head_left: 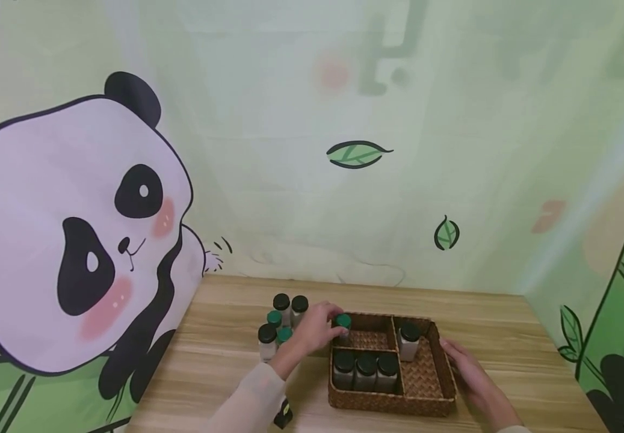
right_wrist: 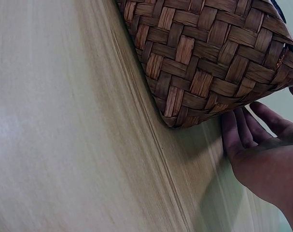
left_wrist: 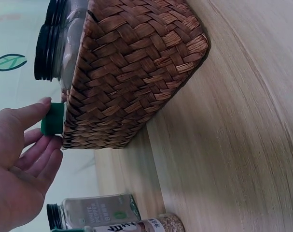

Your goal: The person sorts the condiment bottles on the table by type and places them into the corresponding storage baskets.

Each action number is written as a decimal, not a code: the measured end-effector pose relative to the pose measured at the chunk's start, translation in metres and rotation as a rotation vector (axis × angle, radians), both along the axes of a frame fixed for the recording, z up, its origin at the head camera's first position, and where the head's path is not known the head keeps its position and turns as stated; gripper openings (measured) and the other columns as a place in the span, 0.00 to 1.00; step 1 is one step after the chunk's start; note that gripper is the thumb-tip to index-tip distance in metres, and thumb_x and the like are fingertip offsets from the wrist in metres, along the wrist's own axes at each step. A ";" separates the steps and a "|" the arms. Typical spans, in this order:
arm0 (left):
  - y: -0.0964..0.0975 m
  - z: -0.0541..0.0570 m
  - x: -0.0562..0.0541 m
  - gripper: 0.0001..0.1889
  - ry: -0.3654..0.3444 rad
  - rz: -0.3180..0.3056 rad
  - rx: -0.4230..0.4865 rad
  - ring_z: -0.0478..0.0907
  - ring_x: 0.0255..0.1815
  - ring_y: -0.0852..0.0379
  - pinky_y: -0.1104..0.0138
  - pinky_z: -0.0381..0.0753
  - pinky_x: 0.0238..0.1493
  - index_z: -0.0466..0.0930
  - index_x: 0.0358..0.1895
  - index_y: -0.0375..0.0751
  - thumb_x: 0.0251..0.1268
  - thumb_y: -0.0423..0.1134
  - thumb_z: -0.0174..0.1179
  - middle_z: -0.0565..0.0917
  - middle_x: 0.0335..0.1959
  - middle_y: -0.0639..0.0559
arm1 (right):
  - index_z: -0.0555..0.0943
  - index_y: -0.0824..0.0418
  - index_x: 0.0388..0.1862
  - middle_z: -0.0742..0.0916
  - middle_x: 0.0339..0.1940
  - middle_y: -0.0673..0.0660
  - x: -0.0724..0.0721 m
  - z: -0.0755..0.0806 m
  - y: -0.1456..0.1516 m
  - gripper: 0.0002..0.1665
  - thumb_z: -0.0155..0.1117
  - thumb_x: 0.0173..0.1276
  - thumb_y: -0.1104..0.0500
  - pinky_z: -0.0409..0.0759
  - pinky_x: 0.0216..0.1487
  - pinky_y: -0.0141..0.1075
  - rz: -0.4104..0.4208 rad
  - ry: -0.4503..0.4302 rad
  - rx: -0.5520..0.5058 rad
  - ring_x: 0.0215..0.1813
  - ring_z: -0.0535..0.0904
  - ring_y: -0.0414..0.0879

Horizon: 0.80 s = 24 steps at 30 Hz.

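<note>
Worktop (head_left: 225, 343) wood runs past all sides of the woven basket (head_left: 387, 400), a narrow strip at its back edge and broader ones left and right. The right hand (head_left: 469, 368) lies along the basket's right wall near the back corner, fingers extended against the weave, grasping nothing. The left hand (head_left: 314, 328) reaches over the left wall, thumb nearer the front, pinching the cap of one green-capped jar (head_left: 343, 325) in the basket's back-left corner; woven floor shows to that jar's right. Three black-capped jars (head_left: 366, 371) fill a row front-left; a lone black-capped jar (head_left: 409, 341) stands at the right compartment's back. Left of the basket, five more show: three with black lids (head_left: 266, 340), two with green lids (head_left: 274, 319).
</note>
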<state>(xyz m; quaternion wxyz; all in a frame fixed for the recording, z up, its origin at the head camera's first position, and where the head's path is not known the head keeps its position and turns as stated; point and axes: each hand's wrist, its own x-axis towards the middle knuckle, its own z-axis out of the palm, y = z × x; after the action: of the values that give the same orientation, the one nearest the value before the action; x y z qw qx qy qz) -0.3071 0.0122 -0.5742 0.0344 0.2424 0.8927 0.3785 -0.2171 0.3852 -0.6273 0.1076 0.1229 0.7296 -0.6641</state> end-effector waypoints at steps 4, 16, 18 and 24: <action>-0.007 0.004 0.002 0.23 -0.026 -0.012 0.046 0.83 0.58 0.48 0.55 0.85 0.56 0.84 0.64 0.38 0.71 0.44 0.73 0.84 0.56 0.46 | 0.56 0.74 0.83 0.67 0.81 0.72 0.000 0.001 0.001 0.48 0.46 0.87 0.37 0.55 0.81 0.62 0.006 -0.002 0.001 0.83 0.56 0.67; -0.062 0.041 0.006 0.26 0.052 0.022 -0.055 0.84 0.58 0.46 0.53 0.85 0.56 0.85 0.62 0.38 0.67 0.49 0.75 0.87 0.56 0.44 | 0.54 0.74 0.84 0.64 0.82 0.74 -0.002 0.001 0.002 0.50 0.47 0.86 0.35 0.52 0.81 0.64 0.023 -0.017 -0.009 0.84 0.53 0.69; -0.073 0.047 0.008 0.25 0.039 0.019 -0.055 0.84 0.57 0.44 0.52 0.85 0.56 0.85 0.61 0.35 0.68 0.47 0.75 0.87 0.55 0.42 | 0.55 0.75 0.83 0.65 0.82 0.74 -0.001 0.001 0.002 0.50 0.47 0.86 0.35 0.52 0.82 0.63 0.019 -0.015 -0.014 0.84 0.54 0.69; -0.097 0.055 0.017 0.18 0.032 -0.019 -0.122 0.84 0.50 0.47 0.53 0.85 0.51 0.87 0.55 0.35 0.66 0.40 0.76 0.86 0.48 0.45 | 0.56 0.74 0.83 0.67 0.81 0.74 0.000 0.000 0.002 0.50 0.48 0.86 0.35 0.53 0.81 0.63 0.011 -0.013 -0.018 0.83 0.56 0.68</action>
<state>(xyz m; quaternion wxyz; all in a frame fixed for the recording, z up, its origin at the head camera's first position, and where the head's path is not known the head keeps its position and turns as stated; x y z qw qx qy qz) -0.2906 -0.0846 -0.5188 0.0382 0.2543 0.9121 0.3192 -0.2166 0.3868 -0.6272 0.1171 0.1222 0.7235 -0.6693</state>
